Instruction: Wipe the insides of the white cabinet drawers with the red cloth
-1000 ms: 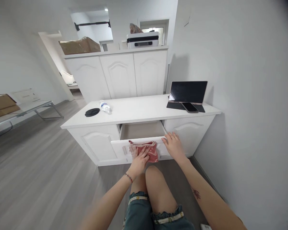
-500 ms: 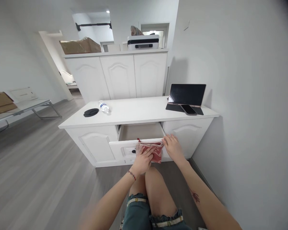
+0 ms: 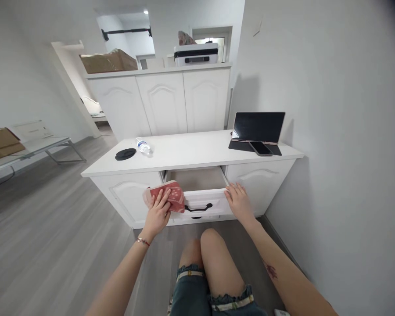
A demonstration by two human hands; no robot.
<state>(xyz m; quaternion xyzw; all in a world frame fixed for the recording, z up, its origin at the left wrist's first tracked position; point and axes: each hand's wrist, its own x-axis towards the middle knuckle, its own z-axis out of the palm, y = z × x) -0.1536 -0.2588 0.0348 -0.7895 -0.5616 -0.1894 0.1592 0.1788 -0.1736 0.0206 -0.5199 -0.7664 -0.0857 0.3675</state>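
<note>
A folded red and pink cloth [image 3: 177,198] lies against the left end of the pulled-out drawer's front [image 3: 217,198]. My left hand [image 3: 157,215] presses it there, fingers spread over the fabric. At the drawer's right upper corner, the fingers of my right hand [image 3: 239,202] hook over the edge. Between the two hands shows a black handle [image 3: 200,207] on the white drawer front. The visible drawer inside [image 3: 197,179] is bare and pale.
On the white cabinet top [image 3: 187,151] are a plastic bottle [image 3: 143,146], a black flat object [image 3: 125,154], a tablet [image 3: 258,127] and a phone [image 3: 260,148]. A wall [image 3: 342,175] rises close on the right. My knees [image 3: 213,250] are below the drawer.
My left hand has slid the cloth leftward along the drawer front, uncovering the black handle. My right hand stays at the drawer's right corner.
</note>
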